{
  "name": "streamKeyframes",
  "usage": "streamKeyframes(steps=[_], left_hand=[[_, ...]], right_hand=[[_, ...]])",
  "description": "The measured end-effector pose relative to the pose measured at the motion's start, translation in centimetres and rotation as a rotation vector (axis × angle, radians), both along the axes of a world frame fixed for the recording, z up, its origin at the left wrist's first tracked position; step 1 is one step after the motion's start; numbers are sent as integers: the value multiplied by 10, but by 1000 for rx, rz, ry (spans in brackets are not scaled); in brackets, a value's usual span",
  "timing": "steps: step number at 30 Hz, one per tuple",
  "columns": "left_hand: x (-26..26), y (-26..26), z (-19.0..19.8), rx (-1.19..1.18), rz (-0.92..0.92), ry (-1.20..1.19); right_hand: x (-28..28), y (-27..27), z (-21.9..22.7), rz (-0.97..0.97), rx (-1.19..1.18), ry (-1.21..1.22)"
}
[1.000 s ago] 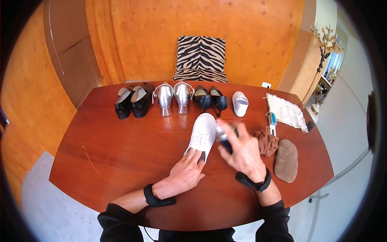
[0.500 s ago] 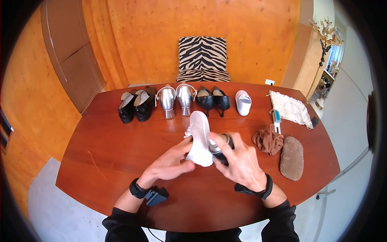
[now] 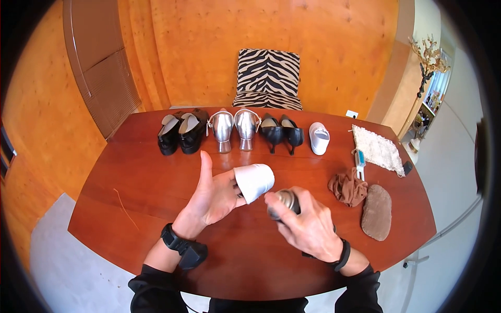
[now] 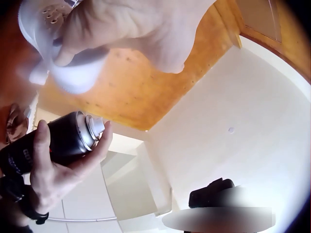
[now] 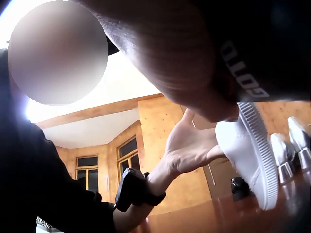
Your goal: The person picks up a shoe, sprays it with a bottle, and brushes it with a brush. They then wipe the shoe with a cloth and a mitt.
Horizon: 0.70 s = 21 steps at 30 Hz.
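The left hand (image 3: 211, 201) carries a white sneaker (image 3: 255, 181) above the table, its fingers inside the shoe opening and its thumb stretched up, away from the shoe. In the head view the heel is turned toward the camera; the right wrist view shows the ribbed sole edge of the same sneaker (image 5: 260, 155). To its right, the right hand (image 3: 310, 227) grips a black spray can (image 3: 288, 202), with white lettering on its side. In the left wrist view a fingertip lies beside the white nozzle of the spray can (image 4: 63, 138). The nozzle end is near the shoe.
Along the far table edge stand black loafers (image 3: 191, 134), silver heels (image 3: 222, 128), black heels (image 3: 272, 133) and another white sneaker (image 3: 319, 138). On the right lie a white cloth (image 3: 377, 148), a blue-bristled brush (image 3: 360, 160), a brown cloth (image 3: 348, 188) and a brown fuzzy pad (image 3: 377, 213).
The left hand has lifted and turned the sneaker, from its laced top facing up to its side, then its heel facing the camera. The right hand stays close by with the can.
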State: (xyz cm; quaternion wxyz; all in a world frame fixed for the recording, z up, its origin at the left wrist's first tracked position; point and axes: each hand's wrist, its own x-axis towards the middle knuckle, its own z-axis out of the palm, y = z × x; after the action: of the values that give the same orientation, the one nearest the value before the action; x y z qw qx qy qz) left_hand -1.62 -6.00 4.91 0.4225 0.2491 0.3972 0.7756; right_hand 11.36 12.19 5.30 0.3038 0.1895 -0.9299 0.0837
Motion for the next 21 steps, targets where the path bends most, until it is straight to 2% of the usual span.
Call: streamKeyframes(steps=[3,5,6,9,10,11,13,15,18,19,21], left_hand=[[3,3,-3,-57,87,0],[6,8,-18,-214,270,242],[-1,3,-22,-411,249,763],[24,8,-11,-780,305,1392],[27,10,-21,-718,404,1473],[28,11,-29,-715,403,1474],[29,14,-44,-822,429,1802],[37,17,-54,-794,429,1829],[49,25,-67,-814,367,1922],[53,26,-68,-811,371,1920],[61,29,-67,-1036,88,1840]], right_hand=[[3,-1,-1,76,11,-6],[2,3,1,-14,-67,4],[-1,7,4,-76,-97,56],[-6,22,11,-196,-166,168],[-6,28,11,-181,-168,152],[-7,29,11,-183,-167,153],[-8,32,11,4,-153,54],[-10,29,8,-13,-159,22],[-21,32,5,-231,-176,62],[-22,31,4,-232,-171,61],[-24,25,2,-19,-48,-1]])
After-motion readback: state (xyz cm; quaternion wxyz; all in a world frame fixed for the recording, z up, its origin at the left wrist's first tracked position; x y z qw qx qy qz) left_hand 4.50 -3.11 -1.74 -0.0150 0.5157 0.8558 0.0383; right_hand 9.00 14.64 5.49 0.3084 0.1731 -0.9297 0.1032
